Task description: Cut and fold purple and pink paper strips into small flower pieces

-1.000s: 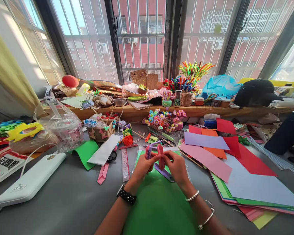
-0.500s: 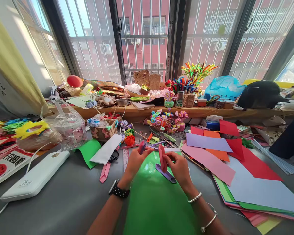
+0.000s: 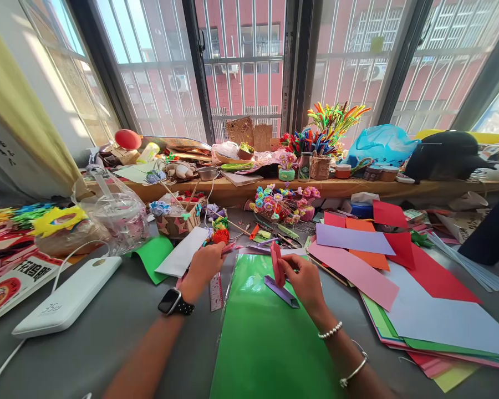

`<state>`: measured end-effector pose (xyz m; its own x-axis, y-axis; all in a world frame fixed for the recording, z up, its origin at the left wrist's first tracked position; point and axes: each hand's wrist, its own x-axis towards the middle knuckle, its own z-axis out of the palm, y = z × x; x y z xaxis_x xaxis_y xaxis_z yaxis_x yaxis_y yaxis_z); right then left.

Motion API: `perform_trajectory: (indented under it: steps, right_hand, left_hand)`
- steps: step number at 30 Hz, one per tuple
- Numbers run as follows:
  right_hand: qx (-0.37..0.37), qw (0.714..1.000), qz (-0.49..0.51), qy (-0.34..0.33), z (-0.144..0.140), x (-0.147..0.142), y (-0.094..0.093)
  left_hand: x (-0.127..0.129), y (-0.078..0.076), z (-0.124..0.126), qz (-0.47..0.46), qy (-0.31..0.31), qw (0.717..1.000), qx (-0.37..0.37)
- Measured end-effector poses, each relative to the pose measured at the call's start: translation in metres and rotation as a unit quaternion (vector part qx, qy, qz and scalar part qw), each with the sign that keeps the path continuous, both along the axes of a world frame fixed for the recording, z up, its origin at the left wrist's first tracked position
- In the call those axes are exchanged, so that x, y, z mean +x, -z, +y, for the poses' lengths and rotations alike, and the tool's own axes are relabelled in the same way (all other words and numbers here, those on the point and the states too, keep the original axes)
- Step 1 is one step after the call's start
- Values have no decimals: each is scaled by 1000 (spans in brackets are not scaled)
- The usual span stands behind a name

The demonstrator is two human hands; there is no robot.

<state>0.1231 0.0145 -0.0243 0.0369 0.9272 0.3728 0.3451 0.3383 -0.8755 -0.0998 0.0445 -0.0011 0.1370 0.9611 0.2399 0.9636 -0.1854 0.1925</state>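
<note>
Grey desk: 2 hands, R hand grips 1 pink fold.

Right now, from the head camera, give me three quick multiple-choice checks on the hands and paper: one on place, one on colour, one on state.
1. Where does the purple folded strip lie?
A. On the green sheet, just below the right hand
B. On the window ledge
C. On the white power bank

2. What colour is the folded paper piece held by the right hand?
A. Yellow
B. Pink
C. Blue

3. How is the left hand placed?
A. Flat on the green sheet
B. Raised above the window ledge
C. Out to the left of the green sheet, fingers closed on a small pink piece near the ruler

Answers: 1 A, the strip rests on the sheet's upper part under the hand. 2 B, the upright piece is pink. 3 C, the hand sits beside the sheet's left edge, pinching the piece.
</note>
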Motion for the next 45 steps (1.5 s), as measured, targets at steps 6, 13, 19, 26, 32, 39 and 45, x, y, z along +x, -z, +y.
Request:
perform_trajectory:
  steps: [6, 13, 19, 26, 32, 39, 45]
  right_hand:
    - [-21, 998, 56, -4, 6, 8, 3]
    - [-71, 989, 122, -53, 4, 6, 0]
    - [-88, 986, 134, -53, 3, 5, -1]
    - [-161, 955, 230, -99, 5, 4, 1]
    - [-154, 947, 260, -108, 4, -1, 3]
    - [-145, 938, 301, -98, 1, -4, 1]
    - [-139, 938, 299, -105, -2, -3, -3]
  left_hand:
    - [20, 11, -35, -15, 163, 985, -52]
    - [35, 13, -45, -198, 0, 976, -93]
    - [68, 23, -33, -172, 2, 975, -139]
    - [75, 15, -19, -224, 13, 970, -97]
    - [91, 12, -24, -387, 18, 922, 13]
    - [96, 16, -32, -481, 26, 876, 23]
    - [85, 22, -25, -611, 66, 773, -159]
